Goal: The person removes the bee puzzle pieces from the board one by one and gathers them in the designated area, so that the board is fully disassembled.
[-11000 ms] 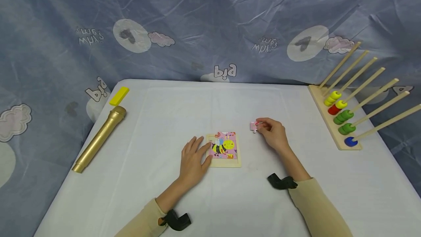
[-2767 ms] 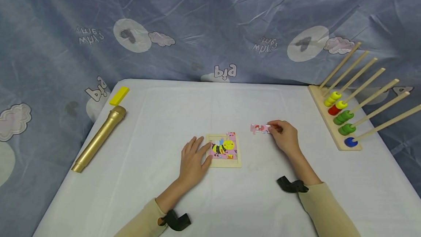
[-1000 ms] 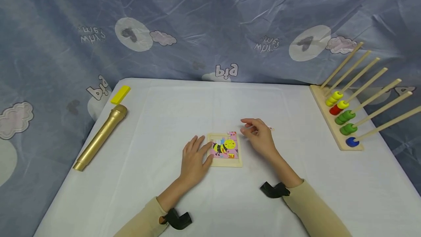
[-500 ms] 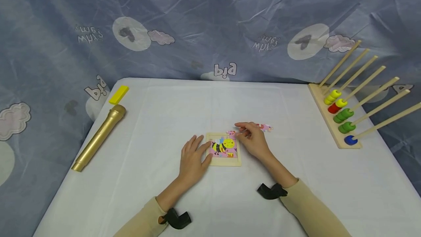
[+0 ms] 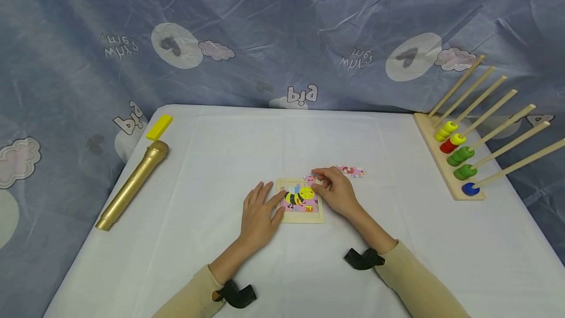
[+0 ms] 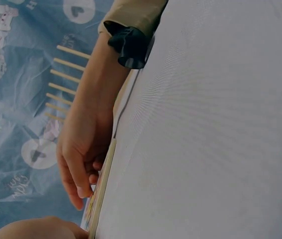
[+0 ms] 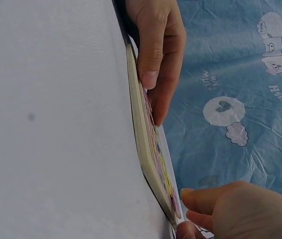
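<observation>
A square wooden puzzle frame (image 5: 301, 218) with a bee picture lies flat on the white table. My left hand (image 5: 257, 220) rests on its left edge, fingers spread. At the upper right corner, the thumb and index finger of my right hand (image 5: 337, 193) pinch a small pink piece (image 5: 310, 178) that juts past the frame's top edge. Behind that hand lie loose pink pieces (image 5: 353, 171), partly covered. In the right wrist view my right hand (image 7: 245, 211) is at the corner of the frame (image 7: 151, 174), and my left hand (image 7: 158, 45) touches the other end.
A gold microphone (image 5: 132, 185) and a yellow block (image 5: 159, 127) lie at the table's left side. On the right stands a wooden rack (image 5: 446, 161) with slanted rods and coloured beads. Blue printed cloth (image 5: 265, 38) hangs behind the table (image 5: 247, 141).
My right hand has moved left from the loose pieces to the frame's upper right corner. Pink pieces that stood along the frame's top now lie to the right. My left hand has stayed put.
</observation>
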Available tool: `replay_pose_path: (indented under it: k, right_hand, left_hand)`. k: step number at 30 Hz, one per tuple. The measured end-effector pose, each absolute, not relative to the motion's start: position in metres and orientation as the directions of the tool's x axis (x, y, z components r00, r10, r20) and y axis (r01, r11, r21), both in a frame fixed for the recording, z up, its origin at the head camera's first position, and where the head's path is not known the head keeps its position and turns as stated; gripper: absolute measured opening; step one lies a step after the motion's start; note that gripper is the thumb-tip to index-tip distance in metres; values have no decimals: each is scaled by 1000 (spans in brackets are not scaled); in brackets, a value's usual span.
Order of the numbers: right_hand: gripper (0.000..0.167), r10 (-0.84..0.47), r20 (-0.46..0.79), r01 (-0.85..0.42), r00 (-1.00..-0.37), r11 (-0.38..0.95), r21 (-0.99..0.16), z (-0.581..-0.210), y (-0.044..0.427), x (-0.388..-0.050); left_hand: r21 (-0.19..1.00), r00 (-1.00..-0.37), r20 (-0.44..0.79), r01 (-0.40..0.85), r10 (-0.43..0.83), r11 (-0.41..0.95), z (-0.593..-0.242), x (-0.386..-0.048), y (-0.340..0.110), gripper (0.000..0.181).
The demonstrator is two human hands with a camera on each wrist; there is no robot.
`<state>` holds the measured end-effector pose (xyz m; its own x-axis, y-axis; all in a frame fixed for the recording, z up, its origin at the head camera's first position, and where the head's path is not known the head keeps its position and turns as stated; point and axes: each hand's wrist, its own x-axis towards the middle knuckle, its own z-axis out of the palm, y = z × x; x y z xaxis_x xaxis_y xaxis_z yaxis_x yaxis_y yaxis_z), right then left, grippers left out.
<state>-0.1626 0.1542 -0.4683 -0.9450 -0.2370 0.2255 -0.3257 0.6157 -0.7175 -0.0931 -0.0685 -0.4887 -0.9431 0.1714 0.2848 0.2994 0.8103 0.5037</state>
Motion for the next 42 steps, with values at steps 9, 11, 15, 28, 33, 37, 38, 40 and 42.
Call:
replay_pose_path:
  k: [9,11,15,28,33,37,38,40,42]
  right_hand:
    - [32,-243,209,-319,-947,655,-685,-469,154,-163]
    - [32,-244,211,-322,-947,662,-677,-469,154,-163]
    - [31,-242,214,-323,-946,676,-662,-470,153,-163]
    - [31,-219,219,-310,-951,678,-667,-470,152,-162]
    - [30,-223,249,-334,-942,658,-675,-469,151,-161]
    - [27,-229,275,-358,-934,623,-696,-469,151,-160]
    - [26,-229,280,-361,-932,610,-705,-469,151,-160]
    - [24,-231,289,-370,-929,587,-720,-469,151,-160]
    - [22,-233,301,-380,-925,564,-733,-469,151,-160]
  left_hand:
    - [503,-941,295,301,166,811,-489,-93,-68,37]
    - [505,-941,295,300,164,809,-489,-93,-68,38]
    - [510,-942,294,298,161,807,-489,-93,-68,38]
    - [516,-945,285,291,158,806,-487,-93,-67,37]
    - [513,-946,281,289,160,808,-487,-93,-67,38]
    - [510,-948,273,284,160,811,-487,-93,-67,38]
    - [510,-949,272,283,160,812,-487,-93,-67,38]
    - [510,-950,270,281,159,813,-487,-93,-68,38]
    - [510,-950,268,280,159,814,-488,-93,-68,38]
